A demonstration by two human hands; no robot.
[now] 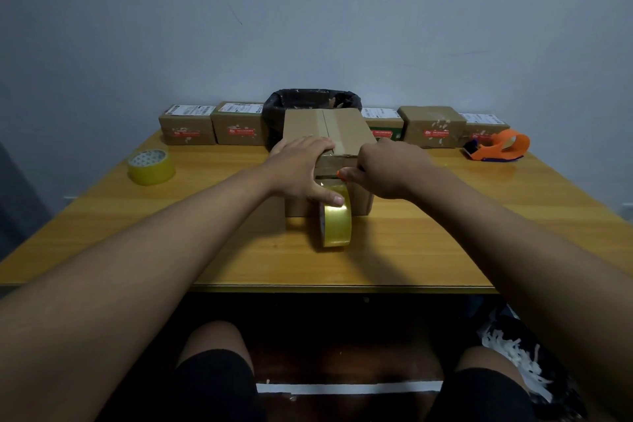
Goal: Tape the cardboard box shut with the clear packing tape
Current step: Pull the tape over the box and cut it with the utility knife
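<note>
Left of the left hand (298,169), a spare tape roll (151,166) is seen on the table (445,243). The cardboard box (337,128) is pressed under that hand's spread fingers, the thumb touching the packing tape roll (335,221) standing just below. The right hand (387,168) is curled, pinching a small orange tool (340,174). Right of it lies an orange tape dispenser (500,146).

A scuffed, pale blue-grey wall (308,10) stood behind a yellow wooden table (428,250) in dim, even light. Beneath the table the floor (342,363) lay dark, crossed by a white strip (349,387).
</note>
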